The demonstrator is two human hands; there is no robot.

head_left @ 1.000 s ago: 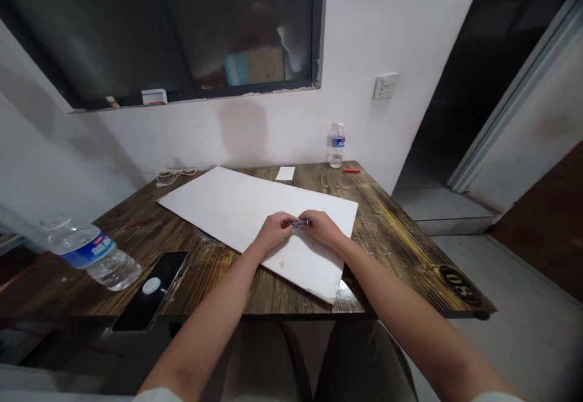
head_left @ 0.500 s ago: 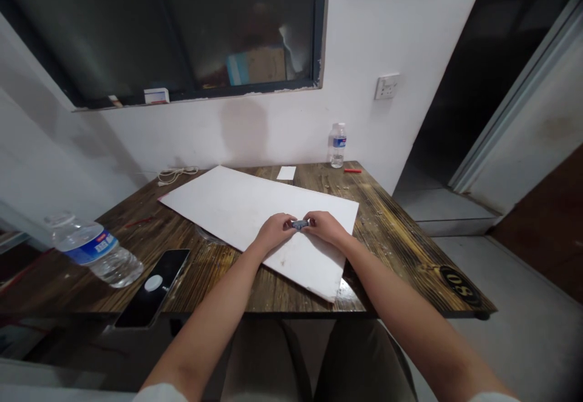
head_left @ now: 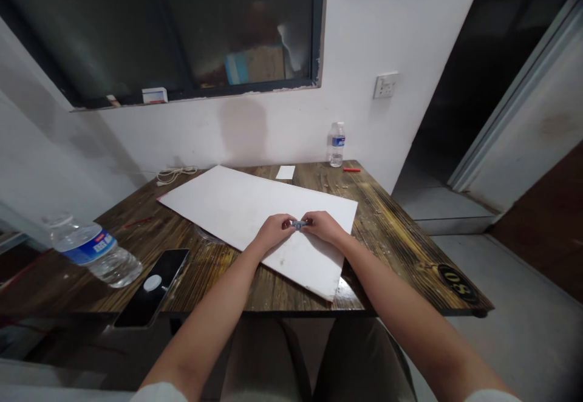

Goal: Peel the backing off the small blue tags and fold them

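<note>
Two hands (head_left: pixel 276 231) (head_left: pixel 323 227) hold one gray piece (head_left: pixel 299 225) over one white board (head_left: pixel 241 201).

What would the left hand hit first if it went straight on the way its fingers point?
The grey piece the left hand seems to hold; just beyond, likely the right hand, though depth is hard to judge.

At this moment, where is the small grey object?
In the head view, just below centre, the small grey object is held between the left hand and the right hand, over the right part of the white board.
</note>
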